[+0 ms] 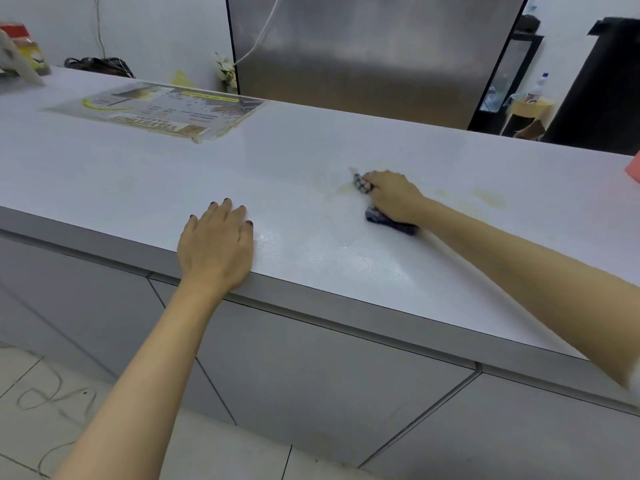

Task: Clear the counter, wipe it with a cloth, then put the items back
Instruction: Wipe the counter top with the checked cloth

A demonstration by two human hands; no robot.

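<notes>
I see the right hand point(393, 195) curled over a bunched dark blue checked cloth point(388, 221), pressing it onto the white counter point(277, 157) beside a yellowish stain point(486, 197). The left hand point(216, 244) lies flat, fingers straight, on the counter's near edge, well apart from the cloth. Between the hands the surface shines wet. A laminated menu sheet point(156, 110) lies flat toward the far left. Behind the counter stands a steel fridge point(374, 53). Grey cabinet doors point(311, 372) run below.
</notes>
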